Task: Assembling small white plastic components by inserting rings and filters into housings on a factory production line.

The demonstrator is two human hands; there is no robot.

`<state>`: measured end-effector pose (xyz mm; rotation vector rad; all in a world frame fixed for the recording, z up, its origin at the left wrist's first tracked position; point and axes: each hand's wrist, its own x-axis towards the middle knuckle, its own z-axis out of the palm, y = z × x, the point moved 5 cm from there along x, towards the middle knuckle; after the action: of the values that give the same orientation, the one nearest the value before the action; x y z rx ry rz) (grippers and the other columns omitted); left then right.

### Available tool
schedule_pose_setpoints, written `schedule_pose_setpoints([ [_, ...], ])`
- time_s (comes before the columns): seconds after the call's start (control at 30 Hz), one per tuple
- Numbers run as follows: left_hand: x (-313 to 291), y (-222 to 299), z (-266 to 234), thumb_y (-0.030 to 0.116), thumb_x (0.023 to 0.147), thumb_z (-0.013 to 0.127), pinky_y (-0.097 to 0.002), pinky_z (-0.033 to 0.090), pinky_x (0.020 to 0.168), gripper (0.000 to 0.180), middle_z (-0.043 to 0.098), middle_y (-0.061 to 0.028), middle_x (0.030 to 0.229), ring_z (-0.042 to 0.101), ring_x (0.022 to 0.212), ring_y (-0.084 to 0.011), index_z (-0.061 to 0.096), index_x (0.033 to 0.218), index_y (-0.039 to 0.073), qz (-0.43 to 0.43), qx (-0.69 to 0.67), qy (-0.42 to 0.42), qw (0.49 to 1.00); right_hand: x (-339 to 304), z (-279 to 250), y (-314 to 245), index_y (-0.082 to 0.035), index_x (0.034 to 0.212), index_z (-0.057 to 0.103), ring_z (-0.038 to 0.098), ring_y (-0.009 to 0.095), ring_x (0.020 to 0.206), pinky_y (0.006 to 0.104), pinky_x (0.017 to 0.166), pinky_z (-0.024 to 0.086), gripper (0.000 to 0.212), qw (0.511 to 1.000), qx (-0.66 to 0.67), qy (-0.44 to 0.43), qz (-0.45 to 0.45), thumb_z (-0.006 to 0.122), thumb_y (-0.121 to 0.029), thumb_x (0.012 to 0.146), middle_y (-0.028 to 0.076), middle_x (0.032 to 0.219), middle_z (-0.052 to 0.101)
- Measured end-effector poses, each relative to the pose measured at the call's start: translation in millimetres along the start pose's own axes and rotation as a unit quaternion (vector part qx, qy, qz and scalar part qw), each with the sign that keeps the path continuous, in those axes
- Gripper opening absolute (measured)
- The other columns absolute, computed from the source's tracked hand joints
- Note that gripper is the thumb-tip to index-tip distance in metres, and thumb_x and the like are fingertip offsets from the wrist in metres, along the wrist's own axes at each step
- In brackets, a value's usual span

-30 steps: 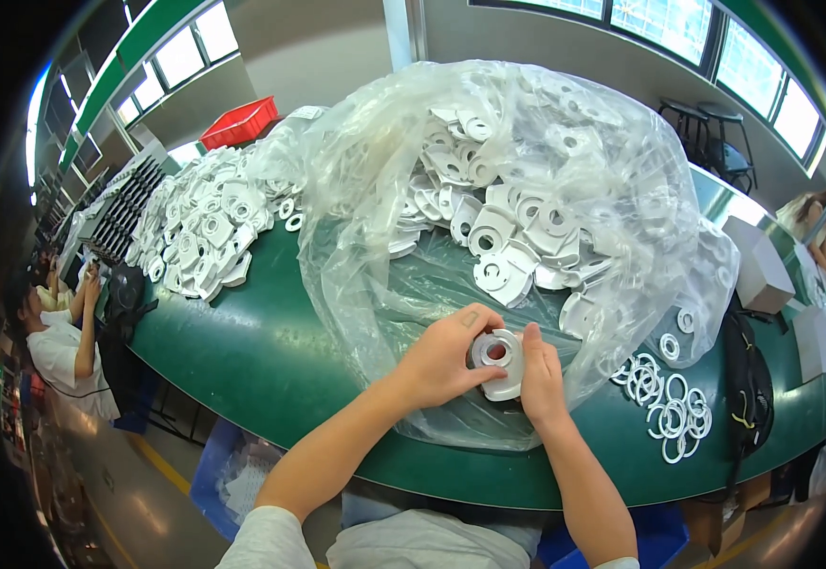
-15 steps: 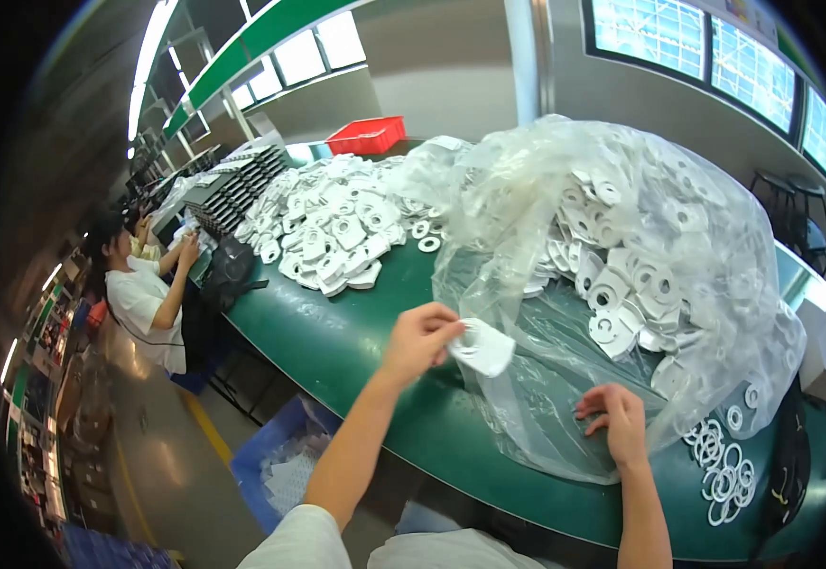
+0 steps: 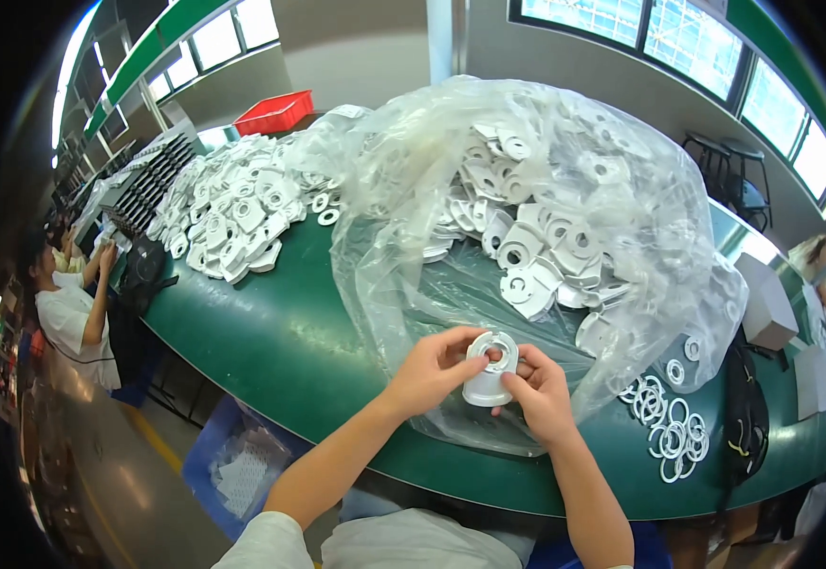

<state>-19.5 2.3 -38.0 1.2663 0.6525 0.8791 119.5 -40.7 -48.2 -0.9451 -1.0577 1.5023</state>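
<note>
Both hands hold one white plastic part (image 3: 487,387), a rounded plate with a ring-shaped hole at its upper end. My left hand (image 3: 432,370) grips its left side, the thumb lying by the hole. On the right side, my right hand (image 3: 541,389) pinches it with thumb and fingers. The part is held up over the near edge of the green table (image 3: 242,318), in front of a big clear plastic bag (image 3: 403,275). Many similar white parts (image 3: 531,284) spill from the bag's opening.
A loose heap of white parts (image 3: 242,204) lies at the back left, near a red bin (image 3: 275,112). White rings (image 3: 678,431) are scattered on the right, beside a black bag (image 3: 745,417). A blue crate (image 3: 209,465) stands below the table edge. Another person (image 3: 76,308) sits at the left.
My left hand has brought the white part rightward and turned it. My right hand has come up from the bag's edge and taken hold of it too. The view has shifted right.
</note>
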Motion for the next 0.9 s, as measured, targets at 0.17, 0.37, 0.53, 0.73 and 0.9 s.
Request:
schedule_pose_setpoints([
  [0.17, -7, -13, 9, 0.001, 0.085, 0.058, -0.0271, 0.046, 0.086, 0.037, 0.062, -0.008, 0.109, 0.058, 0.098, -0.0125, 0.052, 0.121, -0.004, -0.035, 0.028, -0.025, 0.999, -3, -5, -3, 0.002, 0.108, 0.051, 0.064, 0.013, 0.073, 0.0246, 0.052, 0.053, 0.025, 0.997, -0.03, 0.062, -0.017, 0.055, 0.001, 0.083, 0.01, 0.092, 0.065],
  [0.37, -7, -17, 10, -0.001, 0.085, 0.056, -0.0247, 0.047, 0.081, 0.032, 0.062, -0.0076, 0.106, 0.059, 0.094, -0.0108, 0.054, 0.117, -0.005, -0.043, 0.02, 0.009, 0.999, -2, -6, 1, 0.003, 0.107, 0.052, 0.064, 0.012, 0.069, 0.0249, 0.05, 0.053, 0.026, 0.995, -0.057, 0.077, -0.01, 0.056, 0.002, 0.082, 0.01, 0.09, 0.066],
  [0.53, -16, 0, -7, 0.0, 0.087, 0.058, -0.0249, 0.047, 0.082, 0.023, 0.062, -0.0056, 0.102, 0.059, 0.091, -0.0104, 0.058, 0.11, -0.003, 0.009, 0.046, 0.038, 0.998, 3, 6, 2, 0.002, 0.115, 0.049, 0.064, 0.015, 0.078, 0.0264, 0.055, 0.055, 0.032, 0.998, -0.038, 0.042, -0.019, 0.053, 0.002, 0.083, 0.013, 0.097, 0.064],
  [0.73, -22, 36, -120, 0.002, 0.083, 0.064, -0.0235, 0.049, 0.067, 0.021, 0.066, -0.0049, 0.087, 0.061, 0.076, -0.0086, 0.059, 0.103, -0.002, 0.071, 0.17, 0.291, 0.939, 2, -21, -1, 0.001, 0.121, 0.044, 0.059, 0.019, 0.094, 0.0272, 0.064, 0.055, 0.035, 0.983, -0.094, 0.123, -0.094, 0.048, -0.001, 0.087, 0.016, 0.106, 0.059],
  [0.9, -42, 88, -329, 0.02, 0.079, 0.069, -0.0287, 0.049, 0.061, 0.02, 0.066, -0.0061, 0.071, 0.061, 0.064, -0.0126, 0.069, 0.089, 0.003, 0.004, 0.393, 0.467, 0.792, 7, -15, 7, 0.003, 0.113, 0.048, 0.06, 0.018, 0.088, 0.0258, 0.06, 0.053, 0.028, 0.983, -0.107, 0.128, -0.071, 0.047, 0.002, 0.085, 0.014, 0.099, 0.06],
])
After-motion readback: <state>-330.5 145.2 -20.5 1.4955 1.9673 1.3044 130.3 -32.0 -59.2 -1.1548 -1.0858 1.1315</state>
